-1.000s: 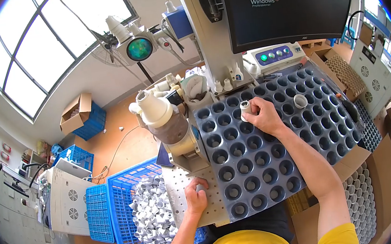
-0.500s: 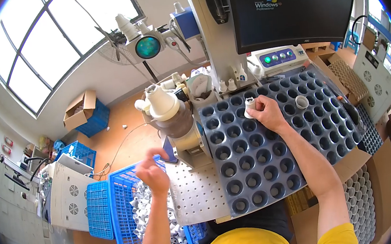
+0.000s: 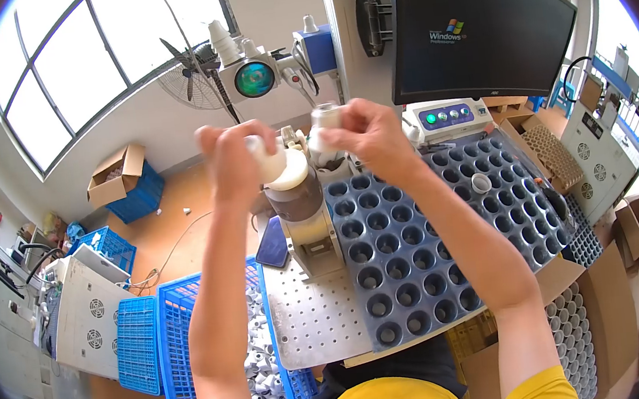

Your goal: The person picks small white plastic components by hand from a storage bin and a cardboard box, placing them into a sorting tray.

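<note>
My left hand (image 3: 233, 158) is closed on a white cone-shaped part (image 3: 265, 161), blurred by motion, over the round fixture (image 3: 295, 198). To its right, my right hand (image 3: 375, 137) grips a white plastic part (image 3: 326, 125) between thumb and fingers, above the back left corner of the black tray (image 3: 366, 292). One white ring-shaped cup (image 3: 480, 182) sits in the tray's rear half. The fixture's cream top shows between my hands, without the white cone on it.
A blue crate (image 3: 172, 355) of white parts stands left of the perforated metal plate (image 3: 317, 324). Behind are a monitor (image 3: 480, 27), a lens head (image 3: 255, 78) and a button box (image 3: 447, 117). A dark blue flat object (image 3: 271, 243) lies beside the fixture.
My left hand has risen from beside the crate to the fixture, and the white cone has come off its top. My right hand has moved left and up, carrying its white part from the tray.
</note>
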The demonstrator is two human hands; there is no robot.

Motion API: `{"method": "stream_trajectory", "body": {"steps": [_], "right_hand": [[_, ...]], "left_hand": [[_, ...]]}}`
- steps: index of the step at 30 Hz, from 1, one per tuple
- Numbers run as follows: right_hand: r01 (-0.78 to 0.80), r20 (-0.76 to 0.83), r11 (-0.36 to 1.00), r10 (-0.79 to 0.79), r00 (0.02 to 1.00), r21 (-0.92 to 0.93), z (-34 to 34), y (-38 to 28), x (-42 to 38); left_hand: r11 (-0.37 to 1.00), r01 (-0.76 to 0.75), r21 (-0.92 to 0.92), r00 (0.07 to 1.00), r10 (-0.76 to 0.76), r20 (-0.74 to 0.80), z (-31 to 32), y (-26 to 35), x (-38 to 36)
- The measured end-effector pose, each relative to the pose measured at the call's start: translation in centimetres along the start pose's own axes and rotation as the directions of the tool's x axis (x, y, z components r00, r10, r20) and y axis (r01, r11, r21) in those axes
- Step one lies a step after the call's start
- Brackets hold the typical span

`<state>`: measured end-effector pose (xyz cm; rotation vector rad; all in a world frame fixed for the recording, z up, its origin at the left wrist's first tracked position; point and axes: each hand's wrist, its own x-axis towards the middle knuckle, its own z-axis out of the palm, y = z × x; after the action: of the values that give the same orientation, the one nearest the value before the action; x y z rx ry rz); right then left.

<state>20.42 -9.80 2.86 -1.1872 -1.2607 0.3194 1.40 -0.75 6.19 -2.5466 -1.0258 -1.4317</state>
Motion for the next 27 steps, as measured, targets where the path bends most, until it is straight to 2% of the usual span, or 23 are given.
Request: {"method": "stream_trajectory", "body": {"steps": [1,3,5,7,10,11,13,14,16,17,18,19,22,25,26,27], "right_hand": [[0.037,0.026,0.999,-0.036,0.999,-0.023,1.3,-0.1,0.2],[0.107,0.087,0.993,-0.101,0.991,-0.059,3.7,-0.1,0.1],[0.049,0.047,0.998,-0.047,0.998,-0.037,4.6,0.5,0.2],[-0.045,0.037,0.999,0.045,0.998,-0.004,4.4,1.1,0.5],[-0.029,0.006,0.999,0.029,1.0,-0.034,3.8,1.3,0.0],[0.051,0.013,0.998,-0.051,0.999,-0.047,3.9,1.2,0.1],[0.203,0.026,0.976,-0.201,0.979,-0.075,4.1,1.0,0.1],[0.231,0.088,0.965,-0.221,0.971,-0.127,4.1,0.7,0.3],[0.298,0.216,0.929,-0.252,0.943,-0.221,4.3,-0.5,0.8],[0.233,0.256,0.94,-0.167,0.952,-0.251,4.3,-1.5,0.9],[0.169,0.294,0.944,-0.082,0.952,-0.283,4.2,-2.6,1.0],[0.108,0.327,0.942,0.002,0.945,-0.318,4.2,-3.2,1.1],[0.109,0.297,0.939,-0.008,0.955,-0.325,4.4,-2.6,0.3],[0.316,0.144,0.923,-0.29,0.946,-0.22,3.5,0.6,-1.7],[0.366,0.113,0.882,-0.349,0.93,-0.297,2.1,1.6,-2.1],[0.411,0.093,0.831,-0.408,0.908,-0.374,0.0,2.7,-2.7]], "left_hand": [[0.991,-0.085,0.102,0.993,0.092,-0.073,-1.3,-0.7,-0.7],[0.978,-0.034,-0.204,0.994,0.011,-0.112,-3.4,-4.7,-2.4],[0.948,0.102,-0.3,0.968,-0.164,-0.189,-4.7,-7.9,-6.2],[0.759,0.436,-0.484,0.867,-0.498,0.001,-5.0,-12.0,-11.2],[0.819,0.573,-0.036,0.816,-0.574,-0.071,-2.4,-21.2,-20.0],[0.804,0.584,0.112,0.812,-0.578,-0.086,-1.9,-22.7,-22.3],[0.698,0.67,-0.252,0.716,-0.697,-0.027,-1.4,-24.2,-25.1],[0.599,0.681,-0.421,0.668,-0.744,0.022,-1.2,-24.9,-26.3],[0.599,0.673,-0.433,0.687,-0.723,0.067,-0.7,-27.0,-28.3],[0.6,0.669,-0.44,0.696,-0.713,0.087,-0.2,-27.8,-29.1],[0.622,0.632,-0.463,0.682,-0.73,-0.049,0.9,-28.2,-29.7],[0.635,0.634,-0.441,0.679,-0.73,-0.075,1.4,-28.7,-30.2],[0.647,0.657,-0.386,0.667,-0.738,-0.104,1.8,-29.2,-30.6],[0.786,0.617,-0.035,0.774,-0.614,-0.154,1.2,-32.4,-32.5],[0.766,0.642,0.044,0.743,-0.607,-0.282,1.5,-34.7,-33.8],[0.766,0.636,0.094,0.761,-0.602,-0.241,0.4,-34.8,-34.3]]}}
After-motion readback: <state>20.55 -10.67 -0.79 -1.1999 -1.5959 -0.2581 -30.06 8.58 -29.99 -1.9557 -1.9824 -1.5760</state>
